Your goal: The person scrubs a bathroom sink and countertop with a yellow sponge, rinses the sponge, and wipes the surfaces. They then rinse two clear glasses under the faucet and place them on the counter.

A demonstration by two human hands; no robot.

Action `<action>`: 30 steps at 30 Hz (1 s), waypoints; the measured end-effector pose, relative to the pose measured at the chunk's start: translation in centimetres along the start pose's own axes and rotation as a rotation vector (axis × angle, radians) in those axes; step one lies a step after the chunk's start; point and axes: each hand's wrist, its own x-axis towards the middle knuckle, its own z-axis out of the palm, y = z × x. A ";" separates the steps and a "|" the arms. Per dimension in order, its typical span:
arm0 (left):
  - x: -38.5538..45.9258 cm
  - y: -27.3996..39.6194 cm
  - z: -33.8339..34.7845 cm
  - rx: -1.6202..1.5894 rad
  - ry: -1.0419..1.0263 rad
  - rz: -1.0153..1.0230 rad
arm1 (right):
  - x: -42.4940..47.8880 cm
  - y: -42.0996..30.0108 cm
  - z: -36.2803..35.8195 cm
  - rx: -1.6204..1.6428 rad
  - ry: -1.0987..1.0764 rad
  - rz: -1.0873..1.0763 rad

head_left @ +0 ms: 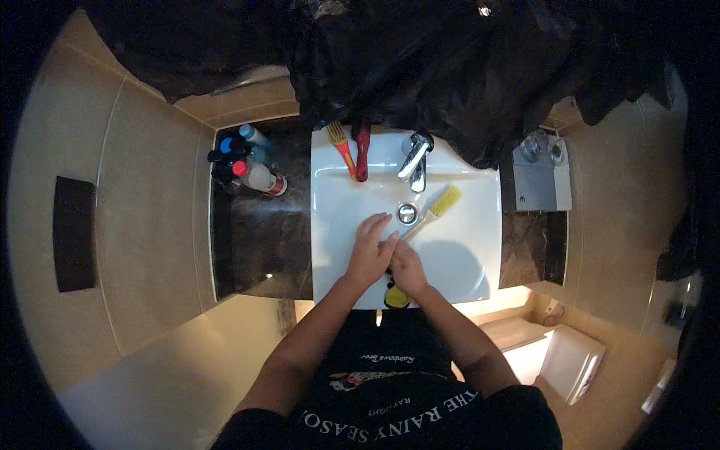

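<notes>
My left hand (370, 254) is over the front of the white washbasin (332, 225), fingers extended, its thumb side against my right hand (409, 269). My right hand is curled, and its grip is hidden. A brush with yellow bristles (447, 201) lies slanted in the basin; its pale handle runs down to where both hands meet. Whether a hand holds that handle cannot be told. A yellow and black object (396, 297) sits just below my right hand at the front rim. Behind the hands are the metal drain plug (407, 214) and the chrome faucet (417, 160).
On the back rim lie a red-and-yellow brush (343, 151) and a red-handled tool (363, 154). Several bottles (261, 177) stand on the dark left counter. At right are a grey-and-white box (534, 183) and clear glassware (534, 147). Black sheeting (394, 67) hangs behind the faucet.
</notes>
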 end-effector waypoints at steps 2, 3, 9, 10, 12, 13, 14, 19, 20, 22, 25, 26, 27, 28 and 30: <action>0.8 1.5 0.6 -0.157 -0.006 -0.088 | 0.4 -1.6 -2.9 0.301 0.260 0.180; 1.3 2.3 0.8 -0.201 0.033 -0.102 | 1.1 -2.3 -4.6 0.322 0.360 0.186; 5.0 3.6 4.3 -0.442 0.246 -0.137 | 11.3 -3.9 -12.0 0.224 0.550 -0.088; 5.6 3.3 5.3 -0.463 0.245 -0.217 | 13.2 -3.6 -12.7 0.212 0.489 -0.125; 6.4 3.2 6.2 -0.574 0.185 -0.279 | 15.7 -3.5 -14.1 0.020 0.332 -0.234; 6.8 3.3 6.2 -0.628 0.152 -0.310 | 16.8 -3.5 -14.6 -0.074 0.254 -0.285; 6.9 3.4 6.1 -0.612 0.090 -0.354 | 18.0 -3.1 -15.0 -0.063 0.169 -0.302; 5.2 3.0 6.5 -0.576 0.165 -0.315 | 19.5 -2.0 -15.6 -0.159 0.028 -0.271; 4.8 2.9 6.6 -0.609 0.175 -0.310 | 19.5 -1.5 -15.6 -0.150 0.021 -0.270; 4.5 2.4 6.6 -0.570 0.182 -0.323 | 19.9 -1.4 -15.4 -0.112 0.013 -0.284; 4.6 2.3 6.7 -0.518 0.189 -0.300 | 19.5 -3.0 -15.6 -0.085 -0.032 -0.230; 4.8 2.3 6.7 -0.502 0.190 -0.285 | 20.0 -1.7 -15.7 -0.095 -0.045 -0.239; 4.9 2.2 7.2 -0.505 0.209 -0.287 | 20.1 -1.7 -15.6 -0.098 -0.049 -0.234; 5.2 2.1 7.7 -0.507 0.227 -0.289 | 20.3 -1.7 -15.5 -0.100 -0.053 -0.230; 5.8 2.1 7.8 -0.514 0.225 -0.330 | 20.3 -2.2 -15.6 -0.146 -0.064 -0.214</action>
